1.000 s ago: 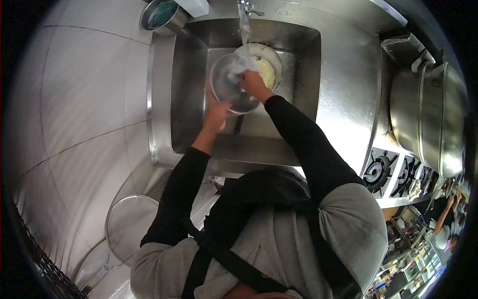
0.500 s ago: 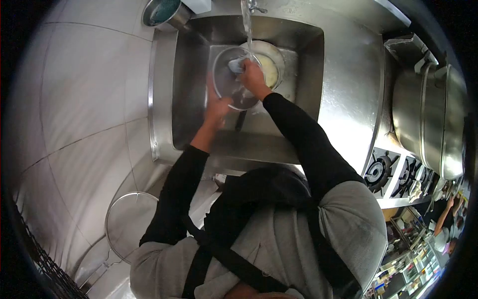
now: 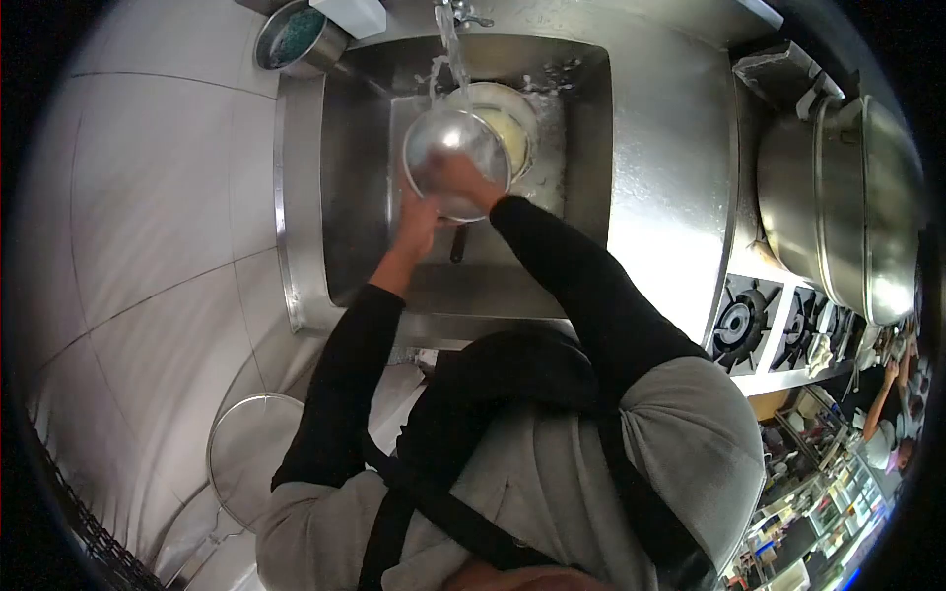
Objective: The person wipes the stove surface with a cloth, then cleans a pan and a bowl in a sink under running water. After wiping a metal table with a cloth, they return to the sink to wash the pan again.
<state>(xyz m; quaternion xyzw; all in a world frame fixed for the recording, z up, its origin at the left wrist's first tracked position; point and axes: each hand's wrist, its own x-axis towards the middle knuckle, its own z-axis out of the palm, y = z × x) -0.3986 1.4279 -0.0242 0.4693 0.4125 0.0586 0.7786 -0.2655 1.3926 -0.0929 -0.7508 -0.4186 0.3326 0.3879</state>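
My left hand (image 3: 419, 219) grips the near left rim of a shiny metal bowl (image 3: 456, 133), holding it tilted inside the steel sink (image 3: 370, 266). Inside the bowl is my right hand (image 3: 458, 177), smeared by motion. Its fingers seem closed on the pale scrubber that showed there half a second ago, though the scrubber is blurred now. Tap water (image 3: 453, 59) runs down at the bowl's far rim. Partly covered by the bowl, a round pale dish (image 3: 517, 103) with something yellow inside lies in the sink. A dark handle (image 3: 458, 243) sticks out below the bowl.
A metal pot (image 3: 305, 39) with green scouring material stands at the sink's back left corner, beside a white box (image 3: 355, 15). Large pots (image 3: 838, 207) and a gas burner (image 3: 739, 320) are on the right. A round strainer (image 3: 251, 443) sits lower left. Another person (image 3: 887, 424) is far right.
My right hand has moved deeper into the bowl and blurred. The bowl has come slightly nearer, out from under the stream, which now splashes by its far rim. The view has shifted.
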